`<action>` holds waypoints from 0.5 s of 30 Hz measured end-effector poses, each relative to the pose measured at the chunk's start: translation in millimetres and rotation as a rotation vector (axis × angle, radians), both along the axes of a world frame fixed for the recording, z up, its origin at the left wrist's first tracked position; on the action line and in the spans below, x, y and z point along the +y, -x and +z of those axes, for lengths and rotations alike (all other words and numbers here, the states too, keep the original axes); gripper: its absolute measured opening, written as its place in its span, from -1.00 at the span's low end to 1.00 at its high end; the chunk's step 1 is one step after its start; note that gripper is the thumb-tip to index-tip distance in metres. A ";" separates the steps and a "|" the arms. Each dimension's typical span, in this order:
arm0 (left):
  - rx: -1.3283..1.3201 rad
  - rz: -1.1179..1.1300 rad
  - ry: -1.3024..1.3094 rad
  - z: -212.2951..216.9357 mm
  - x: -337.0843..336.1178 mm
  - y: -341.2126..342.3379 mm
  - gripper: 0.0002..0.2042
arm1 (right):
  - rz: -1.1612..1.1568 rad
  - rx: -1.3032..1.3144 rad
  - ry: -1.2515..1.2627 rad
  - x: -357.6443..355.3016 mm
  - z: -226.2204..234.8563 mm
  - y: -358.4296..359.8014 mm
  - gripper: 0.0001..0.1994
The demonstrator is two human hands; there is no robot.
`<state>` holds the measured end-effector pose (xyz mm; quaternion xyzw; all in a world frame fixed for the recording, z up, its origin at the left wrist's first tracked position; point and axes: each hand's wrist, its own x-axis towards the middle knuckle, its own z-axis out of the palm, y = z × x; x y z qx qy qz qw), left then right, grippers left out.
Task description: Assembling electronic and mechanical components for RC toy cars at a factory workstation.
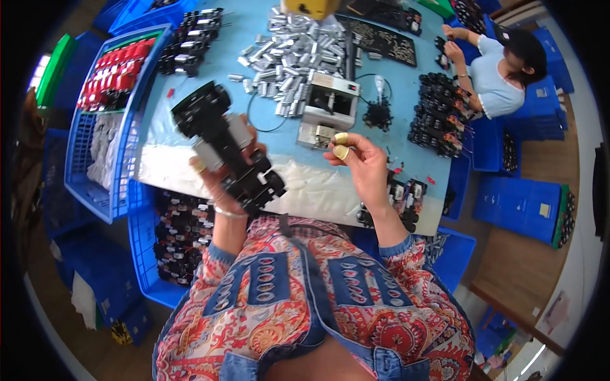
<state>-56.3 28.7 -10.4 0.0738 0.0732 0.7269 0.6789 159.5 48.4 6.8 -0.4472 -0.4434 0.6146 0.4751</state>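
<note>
My left hand [219, 181] is closed around a black toy-car chassis [235, 162], tilted above the table's front edge. Black wheels show at both ends, and silver motors [238, 131] sit along its sides. My right hand [363, 166] is raised in front of a small grey metal machine [330, 101], its thumb and forefinger pinched together. Yellowish finger covers are on those two fingertips. Whatever lies between them is too small to make out. A low metal block [314, 135] at the machine's front is just beyond the fingertips.
Loose silver motors [292, 54] are heaped behind the machine. Black chassis stand in rows at right [438, 114] and far left [190, 41]. A blue crate [101, 146] holds red car parts [117, 73]. A black tray [384, 44] holds small parts. A co-worker [502, 70] works at far right.
</note>
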 end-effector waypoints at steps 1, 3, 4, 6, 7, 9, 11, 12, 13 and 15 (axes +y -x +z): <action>0.009 0.015 -0.005 4.4 1.3 -0.6 -0.10 | 0.033 -0.003 -0.034 -4.9 7.6 10.0 -0.90; 0.083 0.022 0.002 13.5 2.3 -0.9 -0.11 | 0.067 -0.008 -0.046 -15.2 20.3 27.6 -0.90; 0.118 0.026 0.008 17.2 2.5 1.3 -0.12 | 0.082 -0.024 -0.052 -20.4 27.3 37.1 -0.91; 0.142 0.011 -0.043 15.1 4.2 9.3 -0.12 | 0.117 -0.034 -0.061 -28.6 39.6 57.4 -0.91; 0.158 -0.023 -0.089 12.3 4.2 14.2 -0.12 | 0.109 -0.194 -0.192 -32.4 45.8 68.0 -0.90; 0.170 -0.050 -0.138 13.4 1.4 18.5 -0.12 | 0.074 -0.520 -0.459 -37.5 52.3 85.8 -0.88; 0.205 0.036 -0.069 24.2 -0.4 16.9 -0.06 | 0.046 -0.558 -0.545 -37.9 46.3 99.4 -0.87; 0.221 0.079 -0.034 27.9 -1.2 17.1 -0.02 | 0.013 -0.590 -0.626 -37.3 42.5 105.0 -0.86; 0.214 0.085 -0.036 29.4 -1.9 18.1 -0.02 | -0.021 -0.622 -0.708 -36.8 41.1 109.4 -0.85; 0.233 0.100 -0.067 31.1 -3.3 22.1 -0.03 | -0.019 -0.661 -0.726 -36.7 42.1 117.1 -0.86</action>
